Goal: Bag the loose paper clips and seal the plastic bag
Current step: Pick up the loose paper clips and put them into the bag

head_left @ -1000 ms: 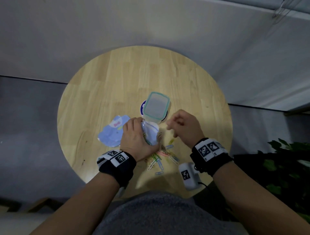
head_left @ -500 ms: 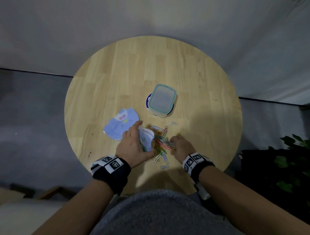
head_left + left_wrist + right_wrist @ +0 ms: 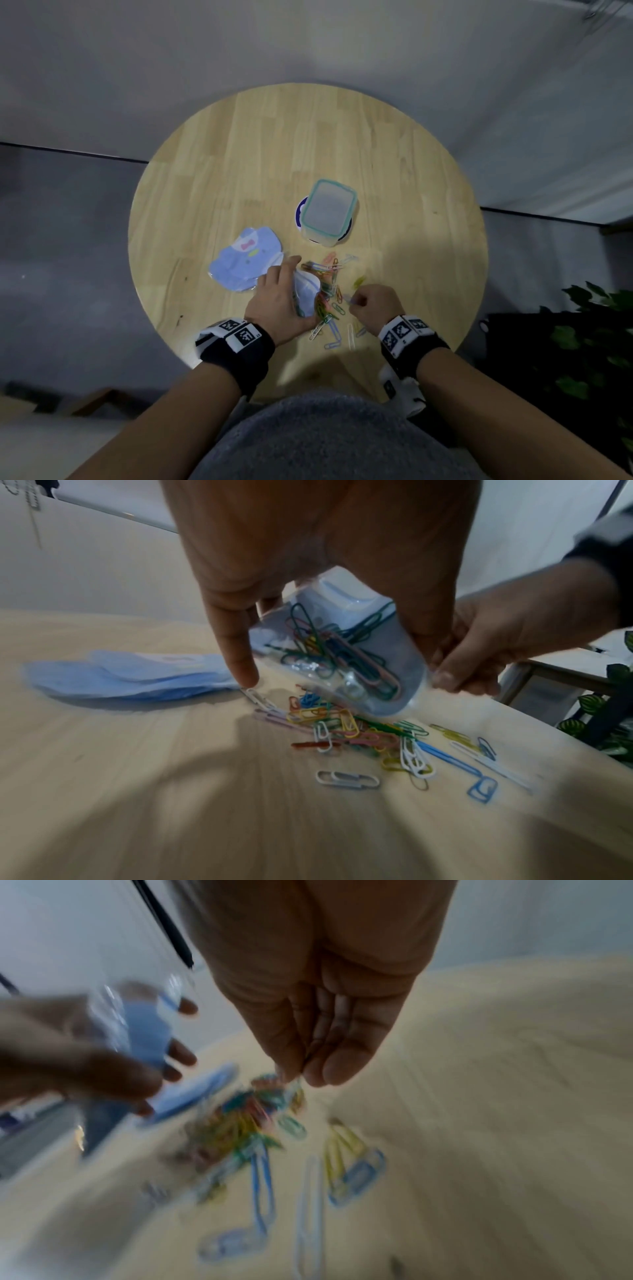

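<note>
Bag (image 3: 342, 653) clear, holding coloured clips (image 3: 342, 731).

Left hand (image 3: 279, 301) curls its fingers in a grip, while the right hand (image 3: 371, 305) (fingertips pinched together) hovers beside it.

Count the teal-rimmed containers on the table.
1. The container stands on the table beyond the loose paper clips, resting on a round blue-and-white disc. No other shows in any view. One could lie outside the frames.
</note>
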Demonstrator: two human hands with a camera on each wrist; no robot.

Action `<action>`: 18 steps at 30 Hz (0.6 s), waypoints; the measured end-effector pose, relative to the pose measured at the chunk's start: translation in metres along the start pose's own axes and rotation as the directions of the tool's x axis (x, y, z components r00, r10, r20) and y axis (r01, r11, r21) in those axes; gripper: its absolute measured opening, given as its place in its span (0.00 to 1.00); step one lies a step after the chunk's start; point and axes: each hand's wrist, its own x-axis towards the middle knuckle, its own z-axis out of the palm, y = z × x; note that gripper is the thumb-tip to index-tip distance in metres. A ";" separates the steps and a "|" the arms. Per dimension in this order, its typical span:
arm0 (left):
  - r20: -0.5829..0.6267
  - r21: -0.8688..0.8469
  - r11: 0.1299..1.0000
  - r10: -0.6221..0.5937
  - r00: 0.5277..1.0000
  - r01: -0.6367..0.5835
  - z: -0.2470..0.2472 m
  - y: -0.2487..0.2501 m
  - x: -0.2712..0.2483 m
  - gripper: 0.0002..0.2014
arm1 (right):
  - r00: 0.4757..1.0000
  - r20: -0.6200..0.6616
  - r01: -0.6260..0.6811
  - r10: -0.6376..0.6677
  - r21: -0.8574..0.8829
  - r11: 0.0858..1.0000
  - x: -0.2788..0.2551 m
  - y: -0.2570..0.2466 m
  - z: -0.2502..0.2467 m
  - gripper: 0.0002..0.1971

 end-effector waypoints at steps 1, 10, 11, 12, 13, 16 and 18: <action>0.004 0.000 1.000 0.005 1.000 -0.005 0.000 0.001 0.002 0.52 | 1.000 -0.009 -0.006 0.007 0.032 0.999 -0.002 -0.004 -0.009 0.06; -0.015 0.001 0.994 0.113 0.993 -0.113 -0.005 0.026 0.016 0.51 | 0.990 0.046 0.134 -0.133 -0.002 0.991 -0.005 -0.069 -0.058 0.05; -0.020 0.012 0.991 0.136 0.991 -0.135 -0.005 0.028 0.017 0.51 | 0.991 0.025 0.134 -0.134 0.000 0.991 -0.003 -0.072 -0.058 0.06; -0.025 0.017 0.989 0.148 0.989 -0.147 -0.005 0.029 0.017 0.51 | 0.991 0.003 0.135 -0.135 0.018 0.991 -0.002 -0.075 -0.059 0.06; -0.029 0.013 0.989 0.149 0.988 -0.149 -0.005 0.029 0.018 0.51 | 0.990 -0.013 0.138 -0.137 0.044 0.990 -0.001 -0.078 -0.060 0.07; -0.057 -0.029 0.989 0.144 0.988 -0.145 -0.003 0.027 0.019 0.51 | 0.985 -0.049 0.169 -0.165 0.095 0.981 -0.002 -0.080 -0.060 0.08; -0.084 -0.050 0.988 0.143 0.986 -0.148 -0.002 0.023 0.018 0.50 | 0.975 -0.094 0.213 -0.203 0.107 0.971 -0.003 -0.078 -0.057 0.07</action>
